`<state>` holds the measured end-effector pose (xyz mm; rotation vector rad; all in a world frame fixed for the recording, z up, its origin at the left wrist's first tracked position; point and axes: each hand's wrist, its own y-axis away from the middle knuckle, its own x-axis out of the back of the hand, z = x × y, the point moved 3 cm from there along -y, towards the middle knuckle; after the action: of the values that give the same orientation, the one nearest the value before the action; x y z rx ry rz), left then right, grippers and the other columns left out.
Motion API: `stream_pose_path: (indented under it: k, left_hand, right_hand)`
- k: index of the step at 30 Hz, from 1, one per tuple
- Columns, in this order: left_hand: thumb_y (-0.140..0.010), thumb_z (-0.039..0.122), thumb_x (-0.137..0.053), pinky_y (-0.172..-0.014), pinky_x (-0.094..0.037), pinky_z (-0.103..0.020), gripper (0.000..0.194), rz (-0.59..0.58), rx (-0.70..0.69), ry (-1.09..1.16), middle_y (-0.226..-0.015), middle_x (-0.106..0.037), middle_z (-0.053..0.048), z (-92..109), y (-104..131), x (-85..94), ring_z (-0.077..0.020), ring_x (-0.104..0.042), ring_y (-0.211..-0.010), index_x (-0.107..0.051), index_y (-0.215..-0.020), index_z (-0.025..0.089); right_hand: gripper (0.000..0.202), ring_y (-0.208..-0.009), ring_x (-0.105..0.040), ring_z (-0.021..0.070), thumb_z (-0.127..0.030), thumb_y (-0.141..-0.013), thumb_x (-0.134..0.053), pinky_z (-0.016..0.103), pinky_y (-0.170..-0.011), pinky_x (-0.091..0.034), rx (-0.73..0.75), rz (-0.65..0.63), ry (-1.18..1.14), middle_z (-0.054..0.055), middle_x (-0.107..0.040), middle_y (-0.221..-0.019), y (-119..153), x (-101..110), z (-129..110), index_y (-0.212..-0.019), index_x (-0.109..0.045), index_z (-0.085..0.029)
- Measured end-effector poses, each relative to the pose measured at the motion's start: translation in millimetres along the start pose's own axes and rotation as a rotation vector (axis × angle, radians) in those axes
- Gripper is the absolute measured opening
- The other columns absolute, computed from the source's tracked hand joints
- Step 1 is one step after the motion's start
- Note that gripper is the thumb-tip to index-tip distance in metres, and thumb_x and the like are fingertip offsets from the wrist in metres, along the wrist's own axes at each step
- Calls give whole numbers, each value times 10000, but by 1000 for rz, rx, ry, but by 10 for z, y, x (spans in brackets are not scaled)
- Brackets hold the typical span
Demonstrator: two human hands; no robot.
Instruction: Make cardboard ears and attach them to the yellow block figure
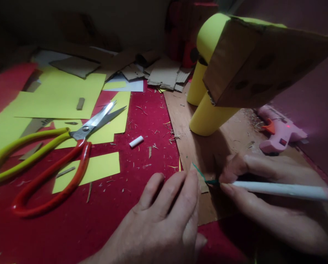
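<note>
My right hand (251, 179) pinches a white marker (279, 189) near its green tip, which touches a small cardboard piece (203, 183) where a green line shows. My left hand (172, 209) lies with its fingertips on the left side of that piece; its fingers are spread a little and its thumb is mostly hidden. Under the piece is a larger cardboard sheet (177, 124). Behind the hands a cardboard box shape (251, 66) with yellow paper tubes (213, 113) stands on this sheet.
Scissors (85, 128) with yellow and red handles lie open at the left among yellow paper (62, 91). A small white cap (136, 141) rests on the red cloth (142, 117). Cardboard scraps (164, 73) are piled behind. A pink glue gun (282, 132) lies at the right.
</note>
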<state>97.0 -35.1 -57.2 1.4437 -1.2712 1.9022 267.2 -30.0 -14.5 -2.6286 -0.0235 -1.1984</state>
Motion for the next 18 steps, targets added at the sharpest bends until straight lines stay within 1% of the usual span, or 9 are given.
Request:
stream_pose_path:
  k: [3, 9, 14, 18]
  left_hand:
    - [-915, 360, -433, -974, -291, -401, 335, -24, 5, 2, -1319, -550, -38, -1, -6, -2, -226, -436, -1165, -595, -1137, 168]
    - [-906, 362, -438, -970, -296, -395, 338, -12, 2, -22, -1305, -558, -39, -4, -21, -2, -230, -438, -1162, -601, -1132, 172]
    - [-907, 359, -440, -973, -296, -389, 339, -6, -5, -23, -1295, -563, -44, -4, -17, -13, -230, -448, -1150, -611, -1123, 163]
    - [-912, 346, -426, -976, -292, -386, 334, 1, -4, -11, -1297, -562, -44, 1, -15, -11, -227, -448, -1153, -605, -1124, 161]
  right_hand:
    - [154, -374, -456, 34, -172, -740, -516, 191, -394, -349, 2, -5, -5, -96, -522, -472, -3, 0, 0, -605, -528, -244]
    - [142, -356, -455, 38, -194, -762, -542, 185, -372, -351, -1, 20, -15, -96, -539, -467, -4, -8, 16, -633, -548, -253]
    - [137, -369, -465, 46, -196, -760, -542, 201, -353, -326, 8, 19, 29, -95, -537, -473, 2, -3, 11, -637, -544, -256]
    - [150, -362, -461, 53, -186, -744, -534, 205, -368, -350, -1, 4, -11, -92, -531, -468, -7, -4, 6, -608, -539, -250]
